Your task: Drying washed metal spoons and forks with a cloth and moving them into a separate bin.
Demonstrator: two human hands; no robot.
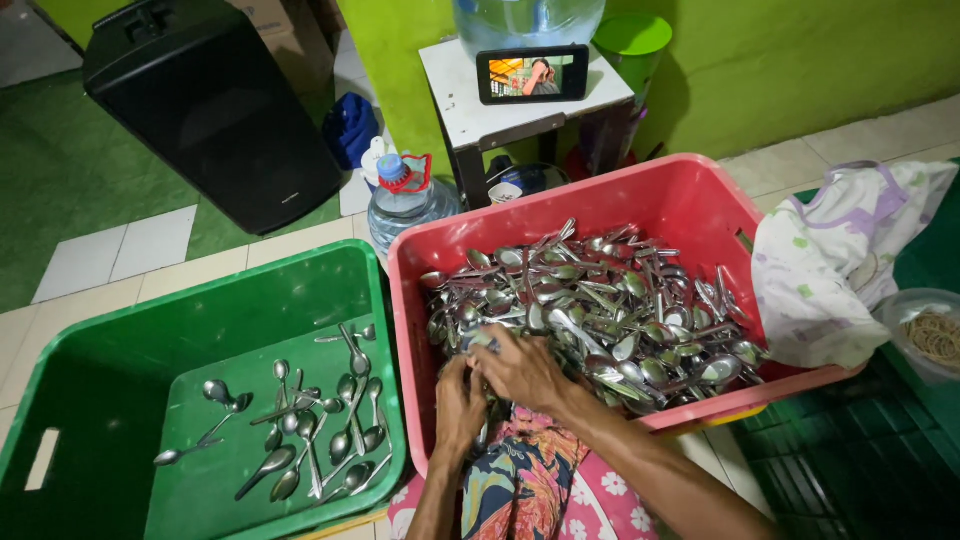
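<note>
Patterned fabric (520, 490) over the person's lap sits at bottom edge, pink floral and dark print. Both forearms run up from it into the red crate (690, 200). Left hand (460, 405) and right hand (525, 370) are together at the crate's near-left corner, fingers curled into the spoon pile (600, 310); exact grip can't be told, spoons hide the fingertips. Pile fills most of the crate floor. Green crate (60, 400) touches it on the left, holding a sparse scatter of loose spoons (310, 430) near its right side. Floor: pale tiles, green mat farther back. Behind: water jug (405, 205), black speaker (215, 105), small white table (470, 110) with phone (532, 74) propped on it, green wall (800, 60). Right: white printed cloth (840, 260), bowl of rubber bands (935, 335).
</note>
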